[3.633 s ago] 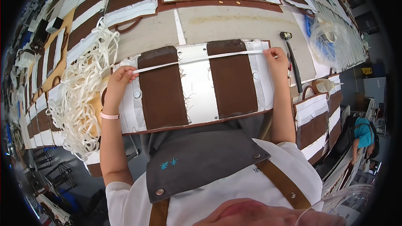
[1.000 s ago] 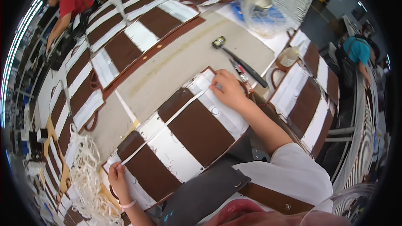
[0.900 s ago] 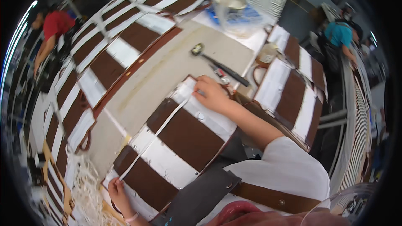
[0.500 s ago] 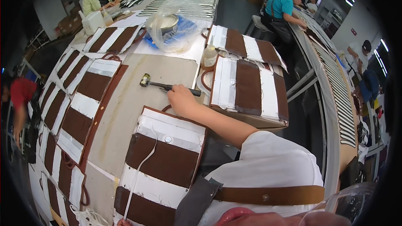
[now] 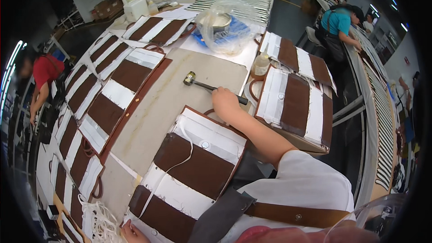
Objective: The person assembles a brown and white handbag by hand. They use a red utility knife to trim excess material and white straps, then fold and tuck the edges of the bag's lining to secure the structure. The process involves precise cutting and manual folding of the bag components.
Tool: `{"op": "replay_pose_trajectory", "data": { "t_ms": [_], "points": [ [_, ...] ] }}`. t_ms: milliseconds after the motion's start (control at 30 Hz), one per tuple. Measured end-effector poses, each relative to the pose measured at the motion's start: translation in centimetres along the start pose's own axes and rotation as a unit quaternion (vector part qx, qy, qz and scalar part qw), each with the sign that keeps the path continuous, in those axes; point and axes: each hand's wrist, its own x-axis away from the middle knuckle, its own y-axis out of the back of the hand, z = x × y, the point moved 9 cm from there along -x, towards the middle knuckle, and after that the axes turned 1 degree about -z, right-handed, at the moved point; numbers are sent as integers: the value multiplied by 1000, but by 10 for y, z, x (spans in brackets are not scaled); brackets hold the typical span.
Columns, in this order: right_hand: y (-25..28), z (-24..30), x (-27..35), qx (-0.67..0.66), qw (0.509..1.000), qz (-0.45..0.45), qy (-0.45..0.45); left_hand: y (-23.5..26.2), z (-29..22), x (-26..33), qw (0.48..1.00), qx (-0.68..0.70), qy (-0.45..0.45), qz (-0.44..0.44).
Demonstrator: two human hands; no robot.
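Note:
A hammer (image 5: 205,86) with a brass-coloured head and dark handle lies across the grey work surface. Around its handle, near the butt end, my right hand (image 5: 225,103) is closed. In front of me is an opened-out bag piece (image 5: 191,166) with brown and white bands, a round snap near its top and a brown handle loop. A thin white ribbon (image 5: 183,162) runs loosely down over it. At the piece's lower left corner, beside the ribbon's lower end, my left hand (image 5: 133,234) has its fingers pinched; what they hold is hidden.
Similar bag pieces (image 5: 104,114) overlap along the left. More pieces (image 5: 297,103) lie on a box at right, beside a bottle (image 5: 261,64). A tin in a plastic bag (image 5: 225,27) stands beyond. A tangle of white ribbons (image 5: 100,219) lies lower left. Other people work nearby.
The view has swung left, so the scene sits further right. More of my left hand shows at the corner, and the ribbon looks slacker. My right hand stays on the hammer.

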Motion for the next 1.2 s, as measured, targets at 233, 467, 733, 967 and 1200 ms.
{"op": "replay_pose_trajectory", "data": {
  "t_ms": [233,467,733,967,1200],
  "points": [
    [75,-40,21,-231,958,-141,-91,20,-80,-8,995,37,-56,-72],
    [131,-15,47,-791,608,62,22,13,-262,-32,940,122,-316,42],
    [80,69,73,-863,450,230,-19,-91,-338,-123,943,127,-305,43],
    [41,84,80,-830,471,293,-60,-165,-322,-157,923,211,-206,245],
    [8,102,74,-798,473,342,-148,-176,-312,-151,875,355,-116,308]
  ]
}}
